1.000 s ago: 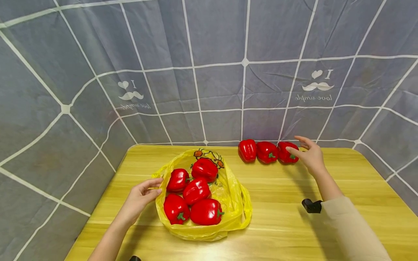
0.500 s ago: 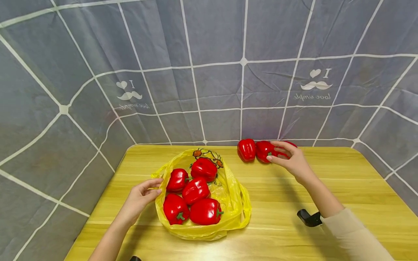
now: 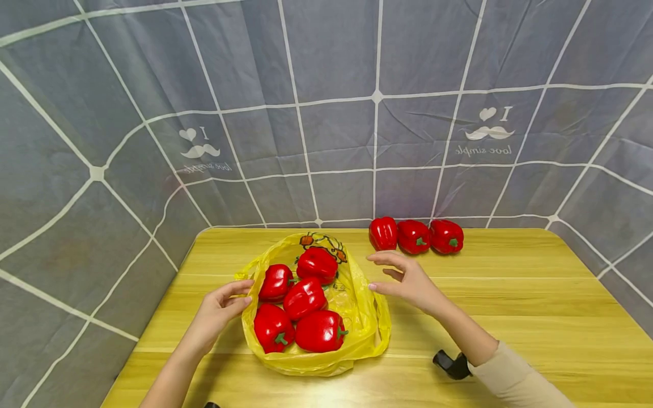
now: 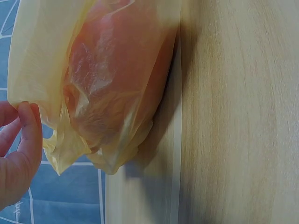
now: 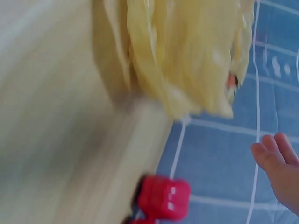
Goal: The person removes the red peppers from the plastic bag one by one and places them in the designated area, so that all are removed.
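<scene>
A yellow plastic bag [image 3: 357, 334] lies on the table with its mouth spread, and several red bell peppers [image 3: 305, 299] show inside it. My left hand [image 3: 216, 311] pinches the bag's left rim between thumb and fingers; the left wrist view shows this hand [image 4: 23, 144] at the bag's edge. Just right of the bag, my right hand [image 3: 408, 283] hovers with nothing in it, fingers apart from the thumb. Three more bell peppers [image 3: 414, 237] sit in a row at the back of the table, beyond the right hand.
A grey curtain [image 3: 336, 141] with white lines stands behind and beside the wooden table [image 3: 520, 294]. A black wrist mount [image 3: 452, 364] sits by the right sleeve.
The right hand has moved left and nearer, from the right end of the pepper row to beside the bag, carrying nothing. The left hand stays at the bag's rim. All the peppers keep their places.
</scene>
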Demonstrator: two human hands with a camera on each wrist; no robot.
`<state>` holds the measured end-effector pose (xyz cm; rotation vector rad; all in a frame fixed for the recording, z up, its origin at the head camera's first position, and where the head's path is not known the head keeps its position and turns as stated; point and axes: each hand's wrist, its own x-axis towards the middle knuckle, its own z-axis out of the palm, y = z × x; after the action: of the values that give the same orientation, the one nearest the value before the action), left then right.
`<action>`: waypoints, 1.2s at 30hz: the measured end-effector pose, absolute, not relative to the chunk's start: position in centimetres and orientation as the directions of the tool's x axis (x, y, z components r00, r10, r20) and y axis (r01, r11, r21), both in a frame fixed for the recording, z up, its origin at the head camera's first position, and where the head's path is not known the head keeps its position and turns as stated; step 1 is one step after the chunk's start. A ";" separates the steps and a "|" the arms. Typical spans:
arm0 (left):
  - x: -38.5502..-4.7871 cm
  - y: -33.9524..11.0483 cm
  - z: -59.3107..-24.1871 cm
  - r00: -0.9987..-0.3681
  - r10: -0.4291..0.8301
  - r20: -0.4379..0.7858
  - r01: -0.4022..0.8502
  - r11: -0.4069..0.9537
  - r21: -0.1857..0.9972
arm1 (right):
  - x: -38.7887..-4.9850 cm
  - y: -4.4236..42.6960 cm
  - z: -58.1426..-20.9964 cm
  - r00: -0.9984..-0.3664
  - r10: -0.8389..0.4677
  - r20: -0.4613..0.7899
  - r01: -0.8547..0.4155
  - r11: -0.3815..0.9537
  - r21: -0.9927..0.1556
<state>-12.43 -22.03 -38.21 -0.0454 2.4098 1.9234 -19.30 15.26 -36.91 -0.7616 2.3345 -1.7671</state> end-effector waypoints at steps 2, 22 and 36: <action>-12.4 -22.0 -38.3 -0.998 0.012 -0.064 -0.060 0.220 0.974 | -18.8 14.2 -37.4 -0.854 -0.487 0.186 -0.311 0.191 -0.931; -12.1 -21.9 -38.1 -0.997 -0.009 -0.075 -0.076 0.210 0.975 | -16.4 8.9 -40.1 -0.703 -0.701 0.119 -0.389 0.239 -0.890; -12.3 -21.8 -38.0 -0.997 0.000 -0.077 -0.075 0.217 0.973 | -16.0 8.1 -40.6 -0.689 -0.720 0.078 -0.455 0.347 -0.820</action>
<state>-12.32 -21.76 -38.01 -0.0736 2.4033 1.9273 -16.02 8.10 -40.58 -1.0462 2.3170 -1.2647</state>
